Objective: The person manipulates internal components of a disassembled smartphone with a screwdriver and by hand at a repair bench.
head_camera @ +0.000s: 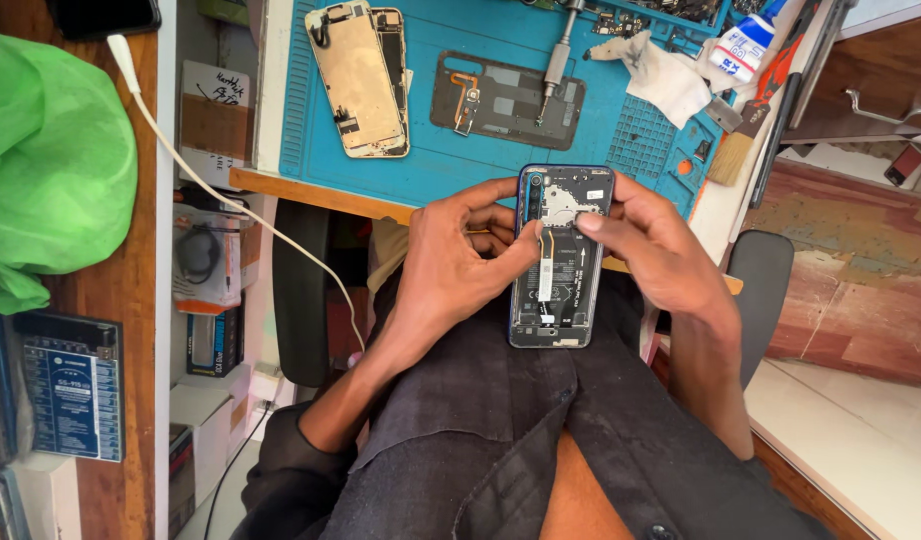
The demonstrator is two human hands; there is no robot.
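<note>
An opened smartphone [561, 290] with its back cover off shows a dark battery, a flex cable and a metal shield. My left hand [456, 265] grips its left edge, thumb resting on the battery area. On the other side, my right hand [661, 250] holds the right edge, with a fingertip pressing near the flex cable at the phone's middle. The phone is held above my lap, just in front of the blue work mat [461, 150].
On the mat lie a gold phone frame [359, 80], a dark back cover [506, 100], a screwdriver [559, 55], a white cloth [666, 75] and a brush [741, 135]. A green bag [51, 160] and white cable [221, 190] are at left. Chair armrests [761, 290] flank me.
</note>
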